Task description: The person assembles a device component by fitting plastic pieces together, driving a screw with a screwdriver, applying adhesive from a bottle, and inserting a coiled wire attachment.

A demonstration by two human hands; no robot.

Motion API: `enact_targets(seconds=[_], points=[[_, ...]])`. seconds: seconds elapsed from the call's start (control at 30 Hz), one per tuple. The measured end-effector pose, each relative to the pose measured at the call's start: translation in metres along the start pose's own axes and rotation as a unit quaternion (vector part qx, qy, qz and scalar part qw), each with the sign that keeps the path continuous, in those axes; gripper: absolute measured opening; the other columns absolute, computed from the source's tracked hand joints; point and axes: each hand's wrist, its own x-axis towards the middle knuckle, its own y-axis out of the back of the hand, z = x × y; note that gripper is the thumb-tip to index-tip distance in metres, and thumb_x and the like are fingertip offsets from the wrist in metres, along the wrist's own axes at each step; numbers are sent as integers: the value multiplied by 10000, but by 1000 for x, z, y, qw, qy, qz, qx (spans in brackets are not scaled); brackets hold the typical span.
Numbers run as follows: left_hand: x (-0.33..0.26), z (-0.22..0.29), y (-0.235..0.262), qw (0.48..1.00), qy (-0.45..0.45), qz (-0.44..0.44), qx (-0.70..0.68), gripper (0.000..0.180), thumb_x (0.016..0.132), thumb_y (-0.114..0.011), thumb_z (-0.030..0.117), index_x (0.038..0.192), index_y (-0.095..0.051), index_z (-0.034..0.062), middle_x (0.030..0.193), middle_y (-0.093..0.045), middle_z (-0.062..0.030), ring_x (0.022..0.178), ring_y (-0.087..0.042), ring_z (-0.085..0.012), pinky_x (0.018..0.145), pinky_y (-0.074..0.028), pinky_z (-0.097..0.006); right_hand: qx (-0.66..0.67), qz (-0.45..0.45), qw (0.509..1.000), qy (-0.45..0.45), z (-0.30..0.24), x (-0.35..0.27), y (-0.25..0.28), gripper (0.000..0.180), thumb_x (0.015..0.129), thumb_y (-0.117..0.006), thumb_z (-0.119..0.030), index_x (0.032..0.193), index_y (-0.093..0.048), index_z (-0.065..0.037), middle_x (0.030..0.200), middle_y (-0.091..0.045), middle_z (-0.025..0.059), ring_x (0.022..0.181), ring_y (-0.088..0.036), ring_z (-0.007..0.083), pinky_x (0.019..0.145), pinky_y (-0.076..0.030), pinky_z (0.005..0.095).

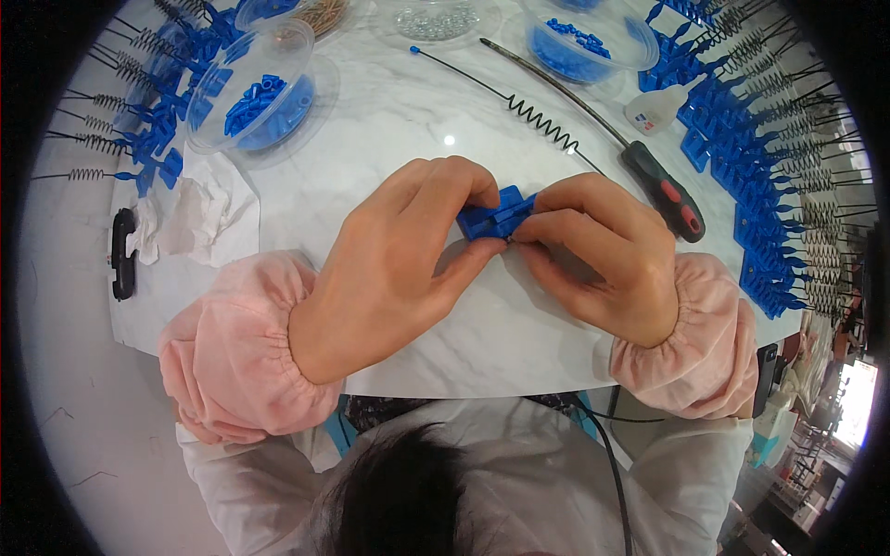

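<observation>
Both of my hands meet over the middle of a white marble table. My left hand pinches the left side of a small blue plastic part with thumb and fingers. My right hand grips the part's right end, fingertips pressed against it. Most of the part is hidden by my fingers. Pink elastic sleeve covers wrap both wrists.
A black spring wire with a blue tip and a red-and-black screwdriver lie behind my hands. Clear bowls of small blue pieces stand at the back. Rows of blue parts with springs line both sides. A crumpled cloth lies left, a small glue bottle right.
</observation>
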Motion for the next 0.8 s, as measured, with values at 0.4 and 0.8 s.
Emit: enact_targets(seconds=[0.4,0.8], points=[[0,0,-1,1000,13,8,-1,381,734,-828,41,1048,-612,27,980,-684,-108,849,-664,-258,762,-534,-326,25,-14,999,-32,-2,-2,1,226,684,-777,-30,876,-661,-57,876,-609,70,732,-623,257,603,-499,345],[7,-2,9,999,-20,-34,25,354,721,-827,46,1024,-644,35,964,-679,-102,867,-652,-273,773,-516,-337,32,-11,998,-47,-5,-2,3,211,690,-786,-40,874,-687,-65,884,-626,68,750,-634,260,618,-506,343]])
